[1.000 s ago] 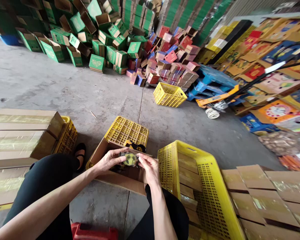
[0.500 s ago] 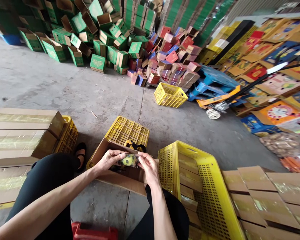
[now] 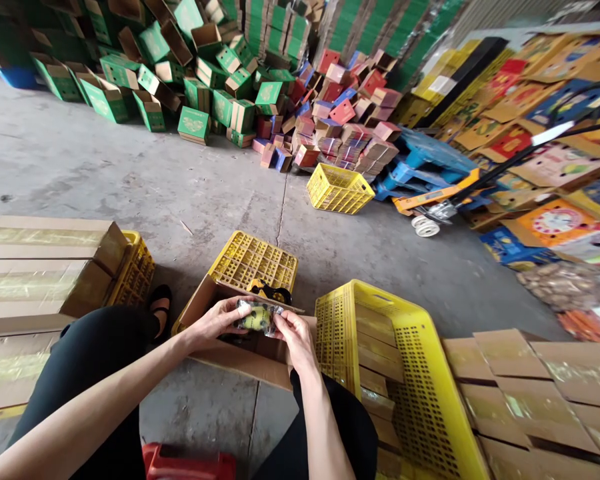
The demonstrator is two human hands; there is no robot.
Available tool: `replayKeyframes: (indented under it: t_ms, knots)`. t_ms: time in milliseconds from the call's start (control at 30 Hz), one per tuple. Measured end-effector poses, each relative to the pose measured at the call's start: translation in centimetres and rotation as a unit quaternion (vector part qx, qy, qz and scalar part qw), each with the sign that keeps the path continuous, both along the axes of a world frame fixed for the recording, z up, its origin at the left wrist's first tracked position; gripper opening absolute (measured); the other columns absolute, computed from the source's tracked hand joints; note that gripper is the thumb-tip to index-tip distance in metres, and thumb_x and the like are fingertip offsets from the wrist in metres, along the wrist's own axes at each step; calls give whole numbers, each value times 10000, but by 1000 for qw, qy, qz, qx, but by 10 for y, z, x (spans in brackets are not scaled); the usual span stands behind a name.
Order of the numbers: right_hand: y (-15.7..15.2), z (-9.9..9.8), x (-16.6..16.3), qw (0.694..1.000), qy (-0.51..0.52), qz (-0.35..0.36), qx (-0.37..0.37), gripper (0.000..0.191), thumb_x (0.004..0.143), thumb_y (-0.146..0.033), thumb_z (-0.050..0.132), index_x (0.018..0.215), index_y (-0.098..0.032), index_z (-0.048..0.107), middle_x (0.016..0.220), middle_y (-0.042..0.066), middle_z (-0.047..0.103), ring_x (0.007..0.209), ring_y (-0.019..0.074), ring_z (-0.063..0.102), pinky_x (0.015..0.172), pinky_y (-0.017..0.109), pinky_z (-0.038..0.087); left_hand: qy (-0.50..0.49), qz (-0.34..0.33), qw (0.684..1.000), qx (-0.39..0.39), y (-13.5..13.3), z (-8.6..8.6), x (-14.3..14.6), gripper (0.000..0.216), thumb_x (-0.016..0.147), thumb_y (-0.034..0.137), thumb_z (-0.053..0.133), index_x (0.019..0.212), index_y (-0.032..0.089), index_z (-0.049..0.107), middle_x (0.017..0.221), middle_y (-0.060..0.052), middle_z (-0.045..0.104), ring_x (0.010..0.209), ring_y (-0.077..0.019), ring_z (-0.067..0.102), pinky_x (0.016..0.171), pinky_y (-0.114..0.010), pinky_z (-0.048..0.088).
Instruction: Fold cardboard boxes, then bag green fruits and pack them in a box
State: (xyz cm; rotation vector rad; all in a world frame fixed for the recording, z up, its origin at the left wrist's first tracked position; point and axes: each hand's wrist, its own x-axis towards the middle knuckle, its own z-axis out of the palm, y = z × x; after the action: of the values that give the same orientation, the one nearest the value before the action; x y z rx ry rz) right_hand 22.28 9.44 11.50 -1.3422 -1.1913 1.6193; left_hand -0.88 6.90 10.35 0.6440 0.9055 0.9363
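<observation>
Between my two hands is a small yellow-green item with dark spots in a clear plastic wrapper (image 3: 258, 318); what is inside I cannot make out. My left hand (image 3: 221, 316) pinches its left end, thumb on top. At the other end, the fingers of my right hand (image 3: 294, 333) grip the plastic. Both hands are above an open cardboard box (image 3: 253, 365), whose dark contents are mostly hidden. That box rests on an upturned yellow crate (image 3: 255, 260). Just beyond my hands, a yellow-and-black tape dispenser (image 3: 270, 291) lies at the box's far edge.
To my right a yellow crate (image 3: 420, 360) holds cardboard boxes, with more taped boxes (image 3: 545, 387) beside it. Taped boxes (image 3: 45, 267) are stacked at left. Farther off are a yellow basket (image 3: 339, 190), a pallet jack (image 3: 437, 203) and piled green cartons (image 3: 195, 125). A red stool (image 3: 190, 463) is below me.
The wrapped item has turned slightly in my fingers, and more of its clear plastic shows. My hands have stayed almost in place above the box.
</observation>
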Motion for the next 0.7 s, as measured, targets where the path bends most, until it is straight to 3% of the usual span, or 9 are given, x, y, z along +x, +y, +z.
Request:
replayKeyframes:
  t_ms: [200, 300, 400, 533, 700]
  knots:
    - [-1, -1, 0, 1000, 8, 7, -4, 386, 794, -586, 832, 918, -229, 753, 893, 22, 678, 810, 194, 659, 724, 336, 633, 15, 19, 1000, 0, 1, -7, -2, 596, 732, 537, 905, 1179, 180, 739, 1213, -135, 723, 1117, -304, 700, 843, -349, 613]
    - [-2, 1, 3, 999, 6, 32, 28, 496, 819, -522, 838, 1242, -301, 703, 1219, 46, 684, 979, 213, 693, 847, 369, 635, 30, 45, 998, -6, 2, -9, -2, 595, 737, 545, 898, 1172, 182, 715, 1194, -125, 709, 1056, -279, 709, 785, -322, 615]
    - [-3, 7, 6, 992, -6, 95, 76, 737, 822, -446, 858, 1482, -399, 534, 1521, 47, 540, 1198, 244, 655, 974, 398, 604, 37, 46, 998, -9, 1, -9, -2, 600, 760, 561, 874, 1198, 199, 681, 1148, -100, 715, 986, -245, 714, 759, -320, 616]
    - [-6, 16, 4, 979, -20, 175, 102, 649, 840, -410, 846, 1440, -400, 600, 1623, 35, 439, 1434, 291, 504, 1067, 414, 560, 43, 24, 999, -5, -2, -3, -3, 580, 774, 561, 862, 1202, 216, 675, 1158, -84, 720, 994, -238, 716, 772, -316, 616]
    - [-7, 22, -3, 977, -32, 181, 109, 532, 834, -413, 844, 1343, -370, 696, 1596, 40, 480, 1419, 301, 531, 1060, 424, 573, 27, 13, 999, -29, 0, -2, -2, 584, 788, 629, 820, 1168, 200, 709, 1117, -97, 756, 953, -254, 750, 842, -370, 623]
